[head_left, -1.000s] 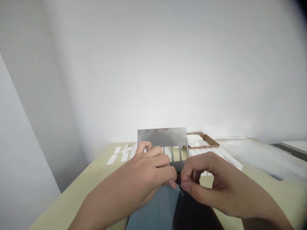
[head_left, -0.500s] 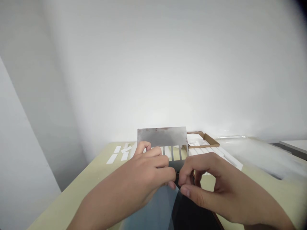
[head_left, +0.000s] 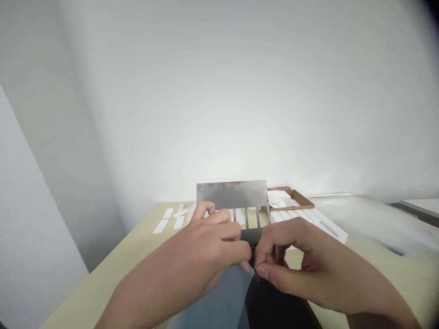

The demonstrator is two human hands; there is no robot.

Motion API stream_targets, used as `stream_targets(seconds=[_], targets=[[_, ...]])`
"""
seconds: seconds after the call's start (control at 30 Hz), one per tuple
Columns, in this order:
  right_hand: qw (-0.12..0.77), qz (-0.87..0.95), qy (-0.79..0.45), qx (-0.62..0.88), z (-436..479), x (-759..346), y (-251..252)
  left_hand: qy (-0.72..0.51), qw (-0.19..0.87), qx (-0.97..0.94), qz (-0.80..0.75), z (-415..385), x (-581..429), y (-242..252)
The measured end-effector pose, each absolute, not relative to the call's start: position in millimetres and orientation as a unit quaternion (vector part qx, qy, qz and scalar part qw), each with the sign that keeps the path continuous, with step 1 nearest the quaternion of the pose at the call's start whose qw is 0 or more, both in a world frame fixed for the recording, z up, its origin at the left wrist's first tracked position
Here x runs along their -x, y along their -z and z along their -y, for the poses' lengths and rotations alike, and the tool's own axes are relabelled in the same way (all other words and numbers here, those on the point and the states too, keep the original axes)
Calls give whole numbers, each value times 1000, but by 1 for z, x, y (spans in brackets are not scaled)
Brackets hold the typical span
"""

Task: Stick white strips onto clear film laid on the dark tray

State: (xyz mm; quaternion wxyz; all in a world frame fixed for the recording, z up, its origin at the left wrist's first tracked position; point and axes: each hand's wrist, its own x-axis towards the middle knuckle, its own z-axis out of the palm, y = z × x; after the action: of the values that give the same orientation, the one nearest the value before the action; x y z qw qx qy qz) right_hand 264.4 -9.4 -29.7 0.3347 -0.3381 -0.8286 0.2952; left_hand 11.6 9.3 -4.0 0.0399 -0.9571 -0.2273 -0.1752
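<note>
The **left hand** (head_left: 195,256) is closed, its fingers curled in against the upper edge of a sheet of **blue-tinted film** (head_left: 219,297), though the exact hold is partly hidden by the fingers. The **right hand** (head_left: 308,269) is pinched nearly shut, with thumb and forefinger brought together at the film's pointed corner, just beside the left hand's fingertips. The film is thin, smooth and translucent, and it slants downward toward the wearer, over a glossy **black panel** (head_left: 277,304) with a narrow brown edge.

Directly beyond the hands stands a **slotted steel plate** (head_left: 231,194), its long axis running crosswise and its narrow slots pointing down toward the hands. Its dull grey surface is mottled, with reddish specks along the top edge, and no writing can be read on it. A dark band below the slots is seen, but what it belongs to cannot be told.

To the right of the plate sits a **cardboard tray** (head_left: 291,199) holding white pieces, with long **white strips** (head_left: 302,217) lying in front of it. Shorter **white slips** (head_left: 168,213) lie to the plate's left on the pale yellow **counter** (head_left: 103,283).
</note>
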Motion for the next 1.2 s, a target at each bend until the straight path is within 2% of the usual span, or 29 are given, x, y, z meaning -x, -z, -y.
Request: stream_targets(seconds=[0.27, 0.5, 0.7, 0.9, 1.2], targets=[[335, 811, -354, 323, 8, -260, 30, 194, 47, 952, 231, -10, -13, 1], [411, 754, -396, 325, 8, -255, 21, 399, 143, 844, 329, -12, -27, 7], [480, 732, -398, 275, 6, -250, 22, 445, 24, 818, 365, -1, -34, 11], [481, 739, -396, 256, 7, -250, 25, 392, -76, 856, 327, 5, -27, 10], [505, 762, -256, 315, 10, -245, 30, 372, -166, 851, 333, 6, -30, 4]])
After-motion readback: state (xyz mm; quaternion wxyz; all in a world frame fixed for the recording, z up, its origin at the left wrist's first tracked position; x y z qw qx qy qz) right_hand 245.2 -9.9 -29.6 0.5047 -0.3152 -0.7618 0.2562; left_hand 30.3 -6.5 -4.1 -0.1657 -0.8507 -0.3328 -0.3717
